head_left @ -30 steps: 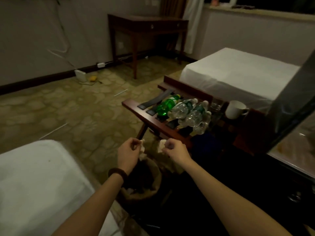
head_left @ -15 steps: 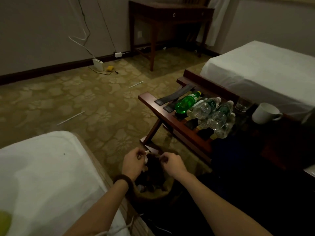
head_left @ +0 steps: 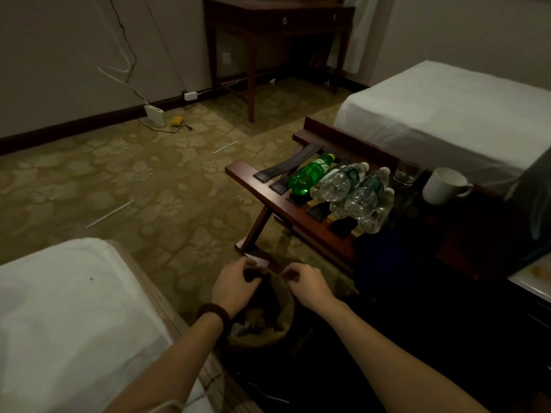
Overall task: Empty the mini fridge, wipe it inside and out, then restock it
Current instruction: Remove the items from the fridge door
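Hands (head_left: 235, 286) (head_left: 308, 286) over bin (head_left: 280, 332), grip curled, apparently empty; bottles (head_left: 337, 184) well beyond.

No readable text anywhere; labels on the green bottle (head_left: 310, 174) and water bottles (head_left: 354, 186) too blurred.

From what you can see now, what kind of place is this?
Probably a hotel room: two white-sheeted beds, a folding dark wooden luggage rack holding plastic bottles, and a dark wooden desk against the wall.
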The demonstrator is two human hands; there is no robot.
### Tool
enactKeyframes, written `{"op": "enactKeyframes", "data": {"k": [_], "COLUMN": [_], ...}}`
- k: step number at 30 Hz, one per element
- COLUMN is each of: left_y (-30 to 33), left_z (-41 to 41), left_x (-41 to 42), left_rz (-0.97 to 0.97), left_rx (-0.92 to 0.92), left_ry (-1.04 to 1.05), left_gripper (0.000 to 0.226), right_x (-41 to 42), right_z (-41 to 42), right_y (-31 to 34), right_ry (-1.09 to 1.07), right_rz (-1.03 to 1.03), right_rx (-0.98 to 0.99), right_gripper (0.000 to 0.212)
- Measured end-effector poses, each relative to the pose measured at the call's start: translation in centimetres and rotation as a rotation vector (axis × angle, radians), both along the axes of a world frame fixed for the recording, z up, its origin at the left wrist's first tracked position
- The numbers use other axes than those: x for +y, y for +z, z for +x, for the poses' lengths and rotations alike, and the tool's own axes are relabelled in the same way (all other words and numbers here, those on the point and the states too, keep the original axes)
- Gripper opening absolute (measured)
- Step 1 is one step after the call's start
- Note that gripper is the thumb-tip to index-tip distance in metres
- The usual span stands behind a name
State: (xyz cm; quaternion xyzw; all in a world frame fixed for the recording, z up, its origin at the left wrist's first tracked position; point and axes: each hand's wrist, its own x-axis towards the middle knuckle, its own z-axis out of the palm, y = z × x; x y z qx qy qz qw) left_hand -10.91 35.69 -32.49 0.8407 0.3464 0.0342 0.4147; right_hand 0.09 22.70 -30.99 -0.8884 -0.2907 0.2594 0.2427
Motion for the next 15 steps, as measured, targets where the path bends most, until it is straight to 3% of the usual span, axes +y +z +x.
{"op": "enactKeyframes", "data": {"k": [5,9,15], "left_y": [3.2,7.2,14.3], "left_z": [2.3,5.5,9.7], "left_x": [-2.9,-8.0,-18.4], "left_rz": [-0.034,0.004,-0.067], "left_rx": [-0.14,-0.314,-0.541], "left_ry": [-0.141,-0.271,-0.491], "left_gripper": [0.049,0.046,0.044], "right_x": [-3.7,-9.4,-20.1], "right_z": [1.0,2.3,2.6], "right_y": [4.6,9.3,15.6], "right_ry": [-0.081,-0.183,-0.294], "right_rz": [0.187,0.334,0.374], "right_rx": [-0.06,-0.158,-0.314], "right_gripper": [0.022,0.018,0.015]}}
